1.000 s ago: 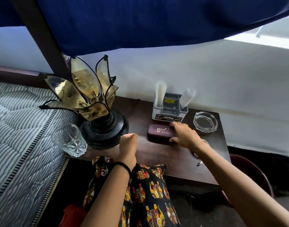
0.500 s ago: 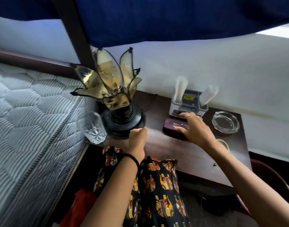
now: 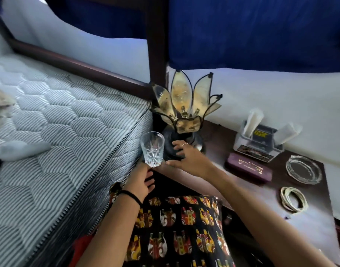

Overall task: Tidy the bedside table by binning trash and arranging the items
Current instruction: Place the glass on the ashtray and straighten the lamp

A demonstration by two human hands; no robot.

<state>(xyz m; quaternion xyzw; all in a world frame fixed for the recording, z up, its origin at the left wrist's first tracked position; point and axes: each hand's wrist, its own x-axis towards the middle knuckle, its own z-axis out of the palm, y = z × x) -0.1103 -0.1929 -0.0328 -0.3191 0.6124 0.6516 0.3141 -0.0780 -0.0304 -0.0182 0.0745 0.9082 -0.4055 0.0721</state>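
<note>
at the table's left front corner, tight against the mattress (image 3: 69, 132), stands the clear cut-glass tumbler (image 3: 152, 149), upright, long axis vertical. right hand (image 3: 190, 158) is spread and holds nothing; fingertips rest on the black lamp base (image 3: 170, 143), thumb just right of the tumbler's foot. left hand (image 3: 141, 182) sits below the glass, loosely uncurled, empty. right is likely nearer for a side grasp.

The right hand (image 3: 186, 158) left the purple case (image 3: 249, 168) and now touches the lamp base (image 3: 170, 146); the left hand (image 3: 141, 182) (earlier a fist) opened below the base.
</note>
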